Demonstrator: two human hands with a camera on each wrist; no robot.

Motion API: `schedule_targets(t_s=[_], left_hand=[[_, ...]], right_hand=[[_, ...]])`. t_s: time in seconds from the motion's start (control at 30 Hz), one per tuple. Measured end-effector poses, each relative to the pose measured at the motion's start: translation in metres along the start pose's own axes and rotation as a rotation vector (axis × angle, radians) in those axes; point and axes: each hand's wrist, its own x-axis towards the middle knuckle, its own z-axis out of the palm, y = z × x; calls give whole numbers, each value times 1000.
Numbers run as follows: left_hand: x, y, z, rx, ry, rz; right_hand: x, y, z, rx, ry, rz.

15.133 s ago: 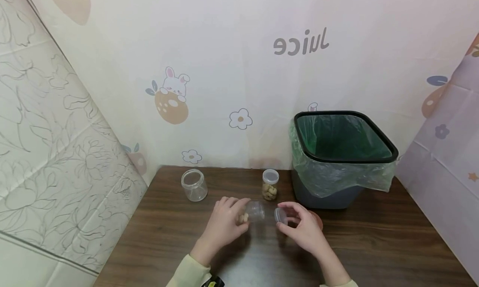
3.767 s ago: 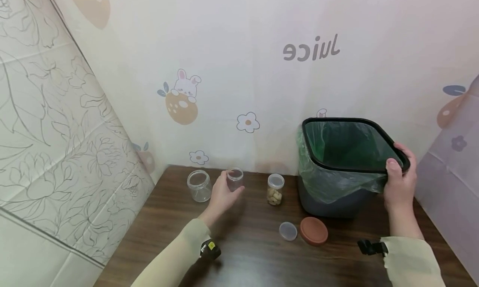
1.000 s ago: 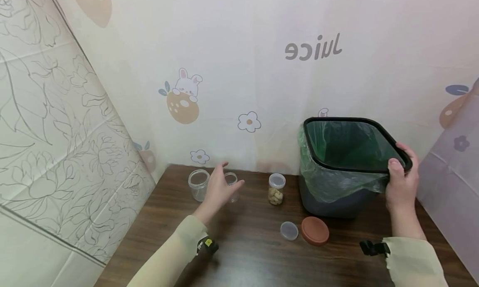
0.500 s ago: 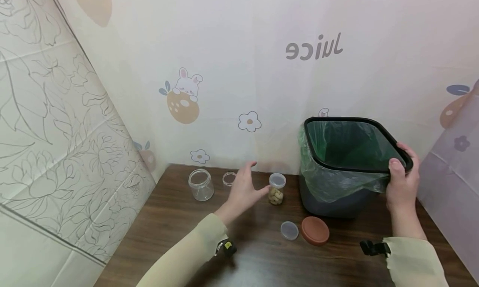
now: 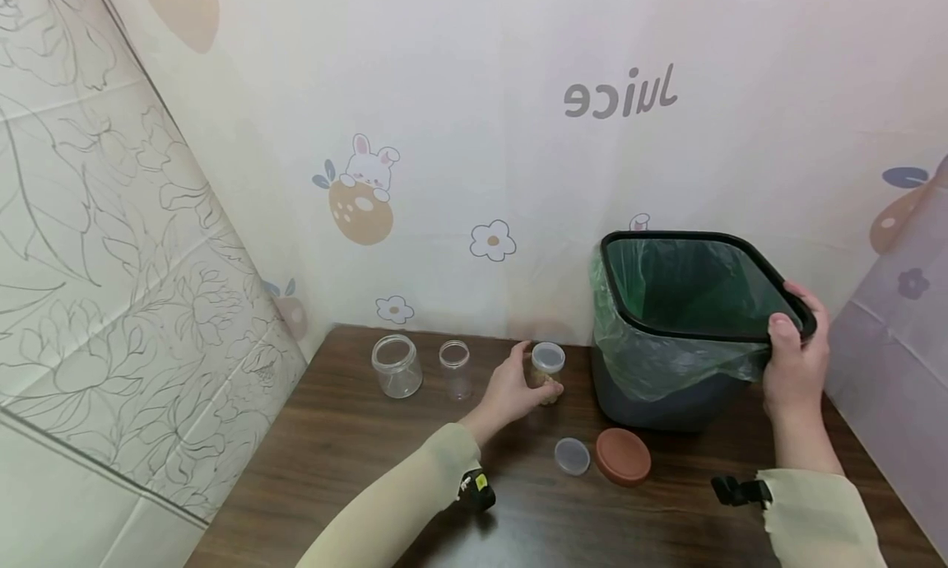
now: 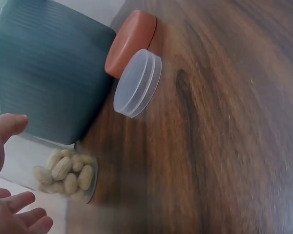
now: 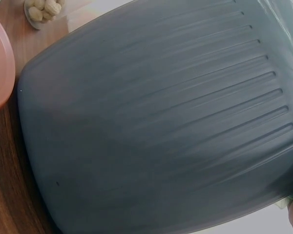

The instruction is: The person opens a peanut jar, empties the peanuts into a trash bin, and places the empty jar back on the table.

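A wide, clear, uncapped round jar (image 5: 397,377) stands far left, then a narrower clear uncapped jar (image 5: 457,379). The person's left hand (image 5: 513,395) is spread, thumb and fingers either side of a small clear jar with a translucent cap (image 5: 548,359), upright at the far middle, holding tan peanuts (image 6: 68,170); contact cannot be told. It is probably light, stiff and slick, best held round its body. Nearer lie a translucent lid (image 5: 573,457) and terracotta-coloured lid (image 5: 624,456). Rightmost, the right hand (image 5: 798,369) grips the black rim of a grey, green-lined bin (image 5: 652,412).
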Motion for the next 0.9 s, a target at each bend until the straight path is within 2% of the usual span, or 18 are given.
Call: schedule_targets(t_s=[0.4, 0.63, 0.9], left_hand=[[4, -6, 16, -103, 7, -20], [4, -7, 20, -113, 27, -22], [5, -7, 23, -135, 23, 4]], right_hand=[[0, 1, 0, 14, 0, 3], [0, 0, 0, 37, -8, 10], [0, 0, -1, 38, -11, 25]])
